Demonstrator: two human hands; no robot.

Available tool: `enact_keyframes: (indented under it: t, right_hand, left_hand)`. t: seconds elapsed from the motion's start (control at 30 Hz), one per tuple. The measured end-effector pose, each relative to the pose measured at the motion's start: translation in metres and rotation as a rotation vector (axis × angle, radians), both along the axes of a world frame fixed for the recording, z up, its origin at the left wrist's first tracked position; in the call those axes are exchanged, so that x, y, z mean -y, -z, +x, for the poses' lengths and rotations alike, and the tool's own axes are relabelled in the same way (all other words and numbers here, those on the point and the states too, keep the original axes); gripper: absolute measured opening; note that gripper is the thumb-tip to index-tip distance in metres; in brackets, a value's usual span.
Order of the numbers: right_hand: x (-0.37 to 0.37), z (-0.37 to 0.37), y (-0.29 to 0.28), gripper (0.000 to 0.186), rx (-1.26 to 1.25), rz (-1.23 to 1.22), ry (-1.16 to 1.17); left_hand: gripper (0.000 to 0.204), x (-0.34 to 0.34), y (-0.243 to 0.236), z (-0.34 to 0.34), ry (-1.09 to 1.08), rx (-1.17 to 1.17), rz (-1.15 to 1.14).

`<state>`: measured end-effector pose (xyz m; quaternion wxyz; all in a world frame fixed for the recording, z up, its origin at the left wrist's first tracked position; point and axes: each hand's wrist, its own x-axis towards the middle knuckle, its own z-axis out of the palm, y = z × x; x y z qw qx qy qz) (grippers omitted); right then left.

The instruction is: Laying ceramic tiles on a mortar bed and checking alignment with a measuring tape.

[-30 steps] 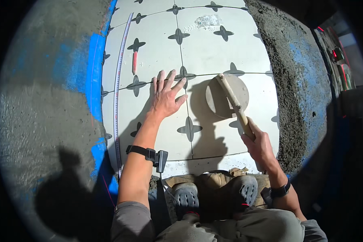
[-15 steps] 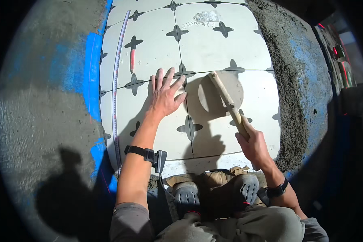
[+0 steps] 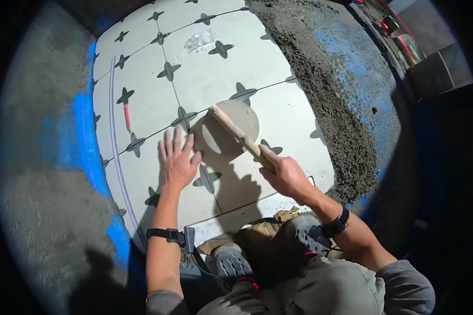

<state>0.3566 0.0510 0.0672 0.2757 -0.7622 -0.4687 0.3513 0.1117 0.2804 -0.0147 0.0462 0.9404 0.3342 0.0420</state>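
Fingers spread, my left hand [image 3: 179, 163] lies flat on a white tile [image 3: 235, 189] patterned with dark grey four-petal shapes, its fingertips just below a joint. My right hand [image 3: 283, 174] is closed around the wooden handle [image 3: 249, 144] of a tool with a broad, round grey-beige head [image 3: 246, 122]. That head is over the tiles right of my left fingers; whether it touches them I cannot tell. A red pencil-like stick [image 3: 127, 116] lies on a tile up and left, and a long measuring strip [image 3: 114, 131] runs down the left side of the tiles.
A wet grey mortar band [image 3: 347, 147] borders the tiles' right side. Blue-painted concrete [image 3: 86, 142] borders the left. At upper right are a green device [image 3: 389, 25] with red light and dark slabs [image 3: 430, 73]. My grey clogs [image 3: 231, 260] stand at the tiles' near edge.
The view has swung, shifting the tiles left and tilting them. My left fingertips have drawn slightly back from the joint. My right hand still holds the tool.
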Motion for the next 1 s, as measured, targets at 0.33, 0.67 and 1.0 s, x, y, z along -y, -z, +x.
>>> enact_keyframes:
  t: [0.33, 0.67, 1.0]
  right_hand:
    - [-0.006, -0.003, -0.014, 0.06, -0.039, -0.019, 0.054]
    - [-0.009, -0.013, -0.027, 0.061, -0.1, -0.189, 0.106]
    - [-0.001, 0.024, -0.003, 0.063, 0.022, -0.075, 0.092]
  left_hand:
    - [0.078, 0.087, -0.015, -0.045, 0.04, -0.056, -0.143]
    - [0.089, 0.117, -0.01, -0.064, -0.048, 0.037, -0.295]
    - [0.071, 0.111, 0.015, -0.098, -0.287, 0.282, -0.216]
